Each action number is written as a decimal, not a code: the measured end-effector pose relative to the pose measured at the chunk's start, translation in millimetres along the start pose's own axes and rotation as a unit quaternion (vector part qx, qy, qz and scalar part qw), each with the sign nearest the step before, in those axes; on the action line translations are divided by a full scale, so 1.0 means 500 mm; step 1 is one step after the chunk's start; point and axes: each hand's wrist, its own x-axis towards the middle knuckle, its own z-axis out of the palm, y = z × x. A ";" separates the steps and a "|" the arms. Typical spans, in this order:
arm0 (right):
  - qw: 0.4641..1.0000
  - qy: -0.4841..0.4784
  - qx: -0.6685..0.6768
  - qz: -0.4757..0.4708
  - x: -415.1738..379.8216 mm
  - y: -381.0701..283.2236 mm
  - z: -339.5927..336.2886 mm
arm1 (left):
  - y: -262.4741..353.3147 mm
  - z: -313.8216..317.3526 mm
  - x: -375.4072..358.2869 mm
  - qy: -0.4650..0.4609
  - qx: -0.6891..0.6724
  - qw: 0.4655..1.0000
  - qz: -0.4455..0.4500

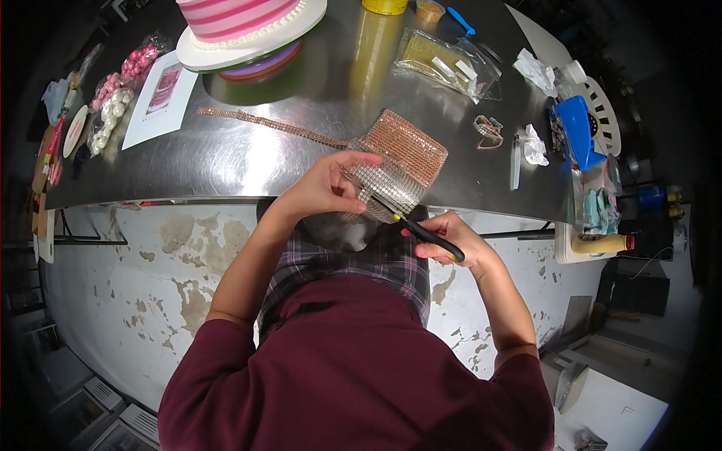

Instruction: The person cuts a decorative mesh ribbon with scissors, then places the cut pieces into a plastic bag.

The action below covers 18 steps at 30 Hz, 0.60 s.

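My left hand (329, 184) pinches a sheet of silvery rhinestone mesh (391, 184) at the table's front edge. In my right hand (450, 239) are black and yellow scissors (430, 239), with their blades against the mesh near my left fingertips. A rose-gold rhinestone sheet (407, 146) lies just beyond the silvery mesh. From beside it a narrow rose-gold strip (274, 125) stretches left across the metal table.
A pink striped cake (237, 19) on a white board stands at the back left. A printed picture (161, 98) and bagged balls (113, 113) lie left. Rightward are a plastic packet (449, 64), a small rhinestone piece (489, 132), crumpled tissue (535, 146) and a blue container (577, 134).
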 end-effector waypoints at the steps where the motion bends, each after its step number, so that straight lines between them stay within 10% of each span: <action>1: 1.000 0.000 0.000 0.000 0.000 0.001 0.000 | -0.002 0.000 0.000 0.001 -0.002 1.000 -0.001; 18: 0.996 -0.080 0.028 -0.026 -0.013 0.013 -0.024 | -0.004 0.000 0.001 0.006 -0.047 0.999 -0.010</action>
